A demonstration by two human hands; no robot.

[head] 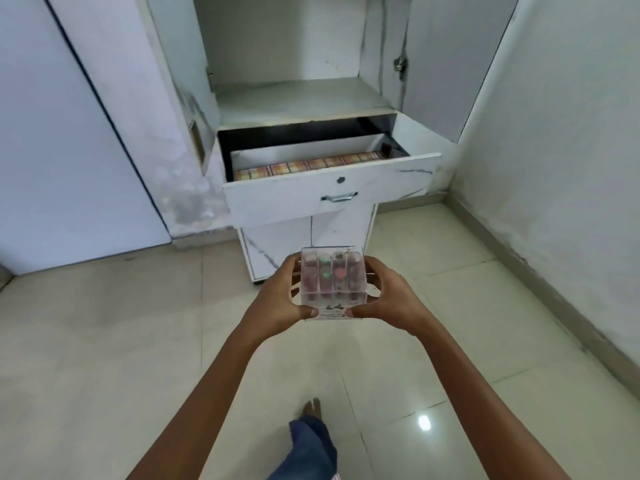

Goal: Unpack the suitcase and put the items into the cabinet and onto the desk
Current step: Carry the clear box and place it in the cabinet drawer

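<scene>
My left hand (277, 299) and right hand (388, 299) grip the clear box (330, 282) of small bottles; it hangs before the cabinet's (301, 98) open drawer (332, 188)

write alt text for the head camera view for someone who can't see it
The left hand and right hand hold a clear plastic box of small bottles above a tiled floor. Ahead stands a white cabinet with its drawer pulled open, a checked cloth inside.

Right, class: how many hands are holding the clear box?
2. The left hand grips the left side of the clear box, and the right hand grips its right side. Both are in plain view.
</scene>
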